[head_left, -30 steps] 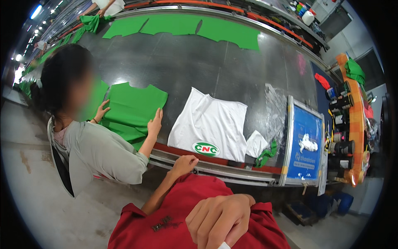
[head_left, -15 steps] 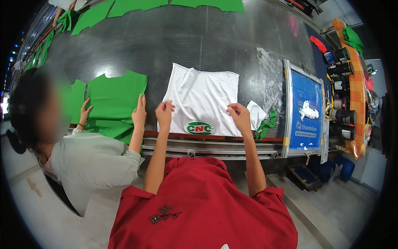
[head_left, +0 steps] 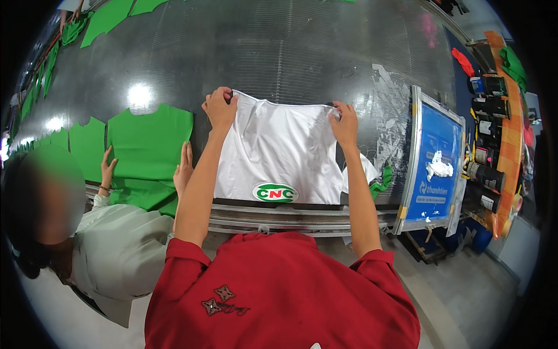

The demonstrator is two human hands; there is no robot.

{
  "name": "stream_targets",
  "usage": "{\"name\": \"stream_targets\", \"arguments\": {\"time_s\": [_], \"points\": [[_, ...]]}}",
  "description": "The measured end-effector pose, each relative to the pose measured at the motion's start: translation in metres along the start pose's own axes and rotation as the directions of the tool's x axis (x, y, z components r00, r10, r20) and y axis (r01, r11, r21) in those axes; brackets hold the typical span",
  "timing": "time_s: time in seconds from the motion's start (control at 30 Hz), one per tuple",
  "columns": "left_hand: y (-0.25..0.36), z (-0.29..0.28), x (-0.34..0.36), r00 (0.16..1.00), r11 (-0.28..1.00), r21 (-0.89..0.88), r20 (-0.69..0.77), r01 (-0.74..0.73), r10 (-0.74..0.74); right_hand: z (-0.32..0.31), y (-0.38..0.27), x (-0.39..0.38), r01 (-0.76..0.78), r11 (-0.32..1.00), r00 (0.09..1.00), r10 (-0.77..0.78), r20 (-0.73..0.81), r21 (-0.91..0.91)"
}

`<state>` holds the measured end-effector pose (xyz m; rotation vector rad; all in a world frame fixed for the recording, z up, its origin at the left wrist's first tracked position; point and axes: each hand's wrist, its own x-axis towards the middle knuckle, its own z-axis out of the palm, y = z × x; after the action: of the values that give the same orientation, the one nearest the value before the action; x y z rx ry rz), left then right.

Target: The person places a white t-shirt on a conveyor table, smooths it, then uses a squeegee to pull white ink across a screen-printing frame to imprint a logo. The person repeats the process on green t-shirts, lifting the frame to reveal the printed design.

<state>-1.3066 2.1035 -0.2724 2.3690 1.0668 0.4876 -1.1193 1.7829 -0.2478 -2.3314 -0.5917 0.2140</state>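
A white cloth piece (head_left: 282,145) with a green, white and red oval print near its front edge lies before me on the dark table. My left hand (head_left: 221,109) pinches its far left corner between thumb and fingers. At the far right corner, my right hand (head_left: 345,124) grips the cloth in the same way. The far edge stretches between both hands and looks slightly lifted. Soft creases run down the fabric. Beside its right side are a crumpled white cloth (head_left: 367,168) and a green scrap (head_left: 382,181).
A blue screen frame (head_left: 433,163) with a white rag (head_left: 439,166) on it stands to the right, beside several dark ink jars (head_left: 487,174). At left, a co-worker's hands touch a green fabric piece (head_left: 150,148). A metal rail (head_left: 290,220) runs along the table's front.
Both my hands have moved away from me, from above the cloth's sides to its far corners, and taken hold there. The co-worker's hands stay on the green fabric.
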Motion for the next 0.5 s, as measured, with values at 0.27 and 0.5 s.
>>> {"name": "stream_targets", "arguments": {"time_s": [0.27, 0.5], "points": [[-0.010, 0.019, 0.004, 0.947, 0.962, 0.113, -0.180, -0.248, 0.265, 0.007, 0.011, 0.017, 0.252, 0.949, 0.954, -0.277, -0.118, -0.192], [-0.008, -0.020, 0.004, 0.944, 0.984, -0.174, -0.316, 0.035, -0.090, -0.015, -0.019, 0.020, -0.066, 0.973, 0.997, 0.075, -0.034, 0.223]]}}
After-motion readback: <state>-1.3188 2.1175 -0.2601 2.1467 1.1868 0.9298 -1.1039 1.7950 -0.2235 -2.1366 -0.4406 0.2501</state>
